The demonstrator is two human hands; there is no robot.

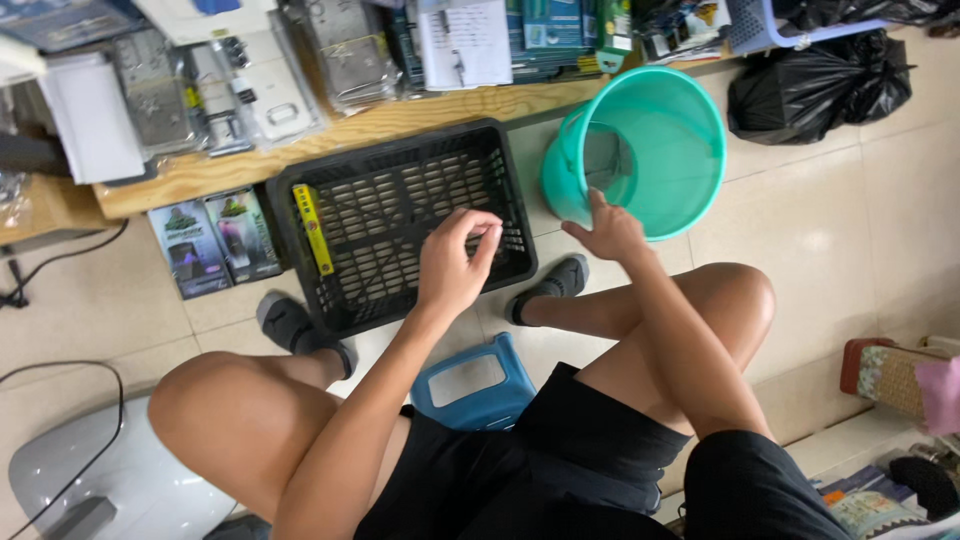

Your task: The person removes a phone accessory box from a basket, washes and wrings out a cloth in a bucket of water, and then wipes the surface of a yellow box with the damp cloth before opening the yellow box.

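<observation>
- Person sits on a low blue stool (472,383), knees apart, feet on the tiled floor (830,230).
- Left hand (455,262) hovers over the black crate (400,225); fingers (480,228) pinched narrow at the tips. Whether they hold anything small, I cannot tell.
- Right hand (608,232) rests at the near rim of the teal bucket (640,150); fingers loosely curled, nothing visibly held.
- Crate stands on the floor between the feet and the worktop (400,120); a yellow strip (312,228) lies in its left side.
- Bucket stands just right of the crate, tilted towards the person.
- Two dark packets (215,240) lie left of the crate.
- Worktop beyond carries packaged goods (230,90).
- Black bag (820,85) sits far right.
</observation>
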